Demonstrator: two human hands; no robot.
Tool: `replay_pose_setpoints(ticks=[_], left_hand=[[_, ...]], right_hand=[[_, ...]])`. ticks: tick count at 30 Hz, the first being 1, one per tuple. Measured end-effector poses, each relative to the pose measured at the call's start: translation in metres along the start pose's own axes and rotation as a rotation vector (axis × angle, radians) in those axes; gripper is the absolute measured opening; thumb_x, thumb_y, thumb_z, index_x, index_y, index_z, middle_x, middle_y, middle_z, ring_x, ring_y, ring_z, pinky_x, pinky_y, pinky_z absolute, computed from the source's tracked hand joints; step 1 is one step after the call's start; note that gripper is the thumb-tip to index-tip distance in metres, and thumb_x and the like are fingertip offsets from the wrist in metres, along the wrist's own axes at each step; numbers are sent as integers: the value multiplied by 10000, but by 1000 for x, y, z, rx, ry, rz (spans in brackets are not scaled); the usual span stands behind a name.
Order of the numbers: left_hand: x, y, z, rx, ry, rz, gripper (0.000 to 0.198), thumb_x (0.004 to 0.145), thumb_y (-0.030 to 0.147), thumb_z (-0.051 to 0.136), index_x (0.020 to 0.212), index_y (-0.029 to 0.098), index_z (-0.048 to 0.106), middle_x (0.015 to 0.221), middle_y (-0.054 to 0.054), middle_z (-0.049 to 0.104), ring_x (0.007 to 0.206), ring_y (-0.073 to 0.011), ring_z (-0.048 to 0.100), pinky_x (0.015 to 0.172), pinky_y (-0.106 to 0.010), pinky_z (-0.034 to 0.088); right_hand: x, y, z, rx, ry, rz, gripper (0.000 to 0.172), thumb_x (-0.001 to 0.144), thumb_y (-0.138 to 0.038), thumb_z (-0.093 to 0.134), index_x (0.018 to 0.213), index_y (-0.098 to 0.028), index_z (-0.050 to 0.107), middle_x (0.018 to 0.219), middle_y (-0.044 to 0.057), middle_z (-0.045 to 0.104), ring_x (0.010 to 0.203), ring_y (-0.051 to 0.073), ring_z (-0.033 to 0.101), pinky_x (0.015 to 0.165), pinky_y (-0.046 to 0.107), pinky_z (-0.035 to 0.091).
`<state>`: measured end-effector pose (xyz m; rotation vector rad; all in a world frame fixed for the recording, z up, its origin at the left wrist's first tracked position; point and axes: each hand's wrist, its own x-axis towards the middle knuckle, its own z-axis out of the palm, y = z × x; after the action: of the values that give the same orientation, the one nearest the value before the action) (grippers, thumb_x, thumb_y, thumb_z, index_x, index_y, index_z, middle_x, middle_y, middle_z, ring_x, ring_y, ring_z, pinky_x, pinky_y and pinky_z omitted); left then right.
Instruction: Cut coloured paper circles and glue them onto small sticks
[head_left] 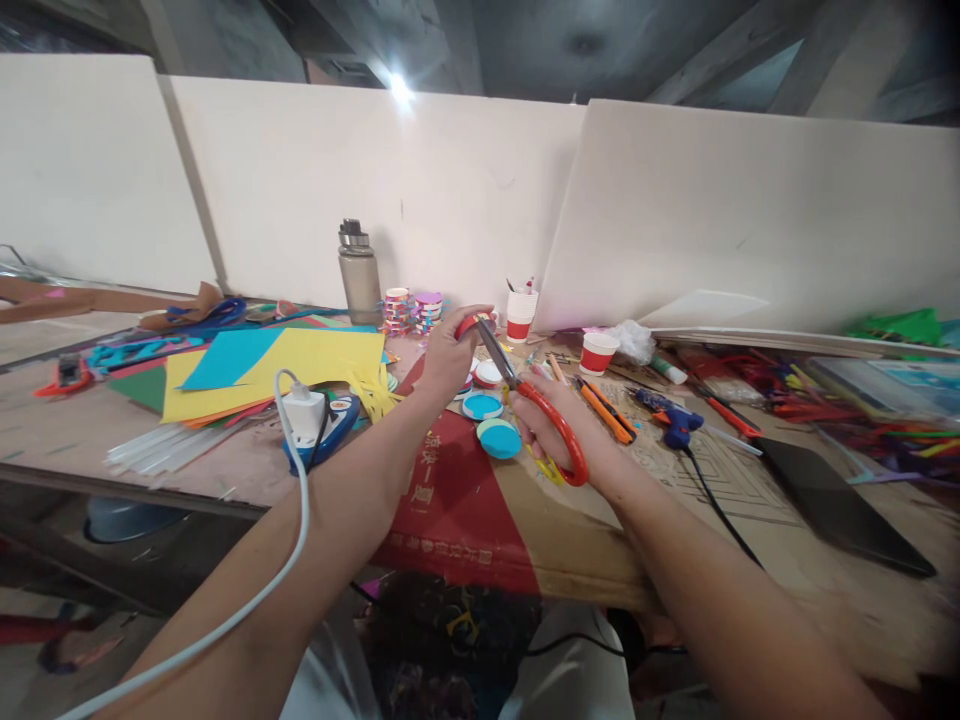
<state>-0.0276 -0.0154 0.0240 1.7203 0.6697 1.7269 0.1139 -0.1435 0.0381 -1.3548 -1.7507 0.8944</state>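
While yellow paper (330, 360) lies at the left, a white cord (305, 500) crosses in front of the left forearm (360, 490); the left hand (450, 350) pinches a small red-edged piece (468, 324) above the table (45, 430). Right of it, the right hand (592, 430) grips red-handled scissors (555, 410), blades aimed at that piece, contact unclear. Should the cord snag — or the grip slip — the blades could nick the left hand.
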Motion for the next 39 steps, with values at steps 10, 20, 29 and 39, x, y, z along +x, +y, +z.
replay_pose_setpoints(ticks=[10,20,29,39], left_hand=[[-1,0,0,-14,45,-4,169,779,157,575,918,215,651,987,-38,699,913,-165,663,797,-284,575],[10,-19,-7,-177,93,-204,221,721,300,638,916,198,632,855,-19,674,789,-171,655,658,-303,579],[6,-3,-6,-308,-21,-389,283,674,383,704,878,196,643,808,-25,696,684,-194,689,458,-247,517],[9,-7,-9,-301,-41,-419,271,635,373,698,824,186,647,725,-15,676,606,-197,676,415,-256,490]], right_hand=[[4,8,-3,-57,28,-82,161,884,-338,491,776,-229,443,570,-73,462,427,83,433,424,201,357],[18,28,-18,-319,156,-199,187,872,-340,546,1000,-224,617,728,-2,624,638,164,560,616,267,432],[26,39,-44,-730,375,-220,486,856,-184,543,1327,-250,644,1077,105,752,944,268,677,807,337,486],[24,38,-43,-872,406,-181,534,863,-204,534,1386,-286,604,992,100,705,817,234,631,692,308,435]])
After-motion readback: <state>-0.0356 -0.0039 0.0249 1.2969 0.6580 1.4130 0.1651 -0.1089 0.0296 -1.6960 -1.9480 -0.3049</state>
